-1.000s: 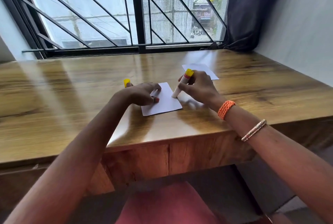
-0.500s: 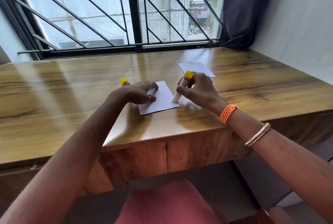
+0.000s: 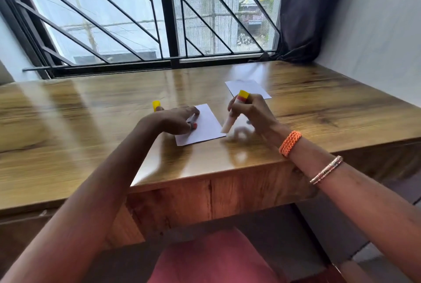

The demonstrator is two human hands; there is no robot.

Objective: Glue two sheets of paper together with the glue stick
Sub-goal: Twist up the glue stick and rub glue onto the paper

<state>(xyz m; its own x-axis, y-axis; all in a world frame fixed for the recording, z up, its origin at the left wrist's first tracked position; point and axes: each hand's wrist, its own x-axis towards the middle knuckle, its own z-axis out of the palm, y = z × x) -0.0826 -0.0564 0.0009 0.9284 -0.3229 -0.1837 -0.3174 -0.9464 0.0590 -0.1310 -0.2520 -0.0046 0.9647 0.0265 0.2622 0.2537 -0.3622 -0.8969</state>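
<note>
A small white sheet of paper (image 3: 206,126) lies on the wooden desk (image 3: 91,123) near its front edge. My left hand (image 3: 175,121) rests on the sheet's left side and holds it down with its fingertips. My right hand (image 3: 251,113) grips a glue stick (image 3: 234,114) with a yellow end up; its lower tip touches the sheet's right edge. A second white sheet (image 3: 247,87) lies farther back, behind my right hand. The yellow cap (image 3: 156,105) stands just beyond my left hand.
A barred window (image 3: 159,16) runs along the back of the desk, with a dark curtain (image 3: 305,9) at the right and a pale wall (image 3: 376,32) beside it. A red seat (image 3: 216,257) shows below the desk's front edge.
The glue stick's tip has slid along the sheet's right edge toward the near corner. My left hand stays pressed on the sheet. The view has shifted slightly.
</note>
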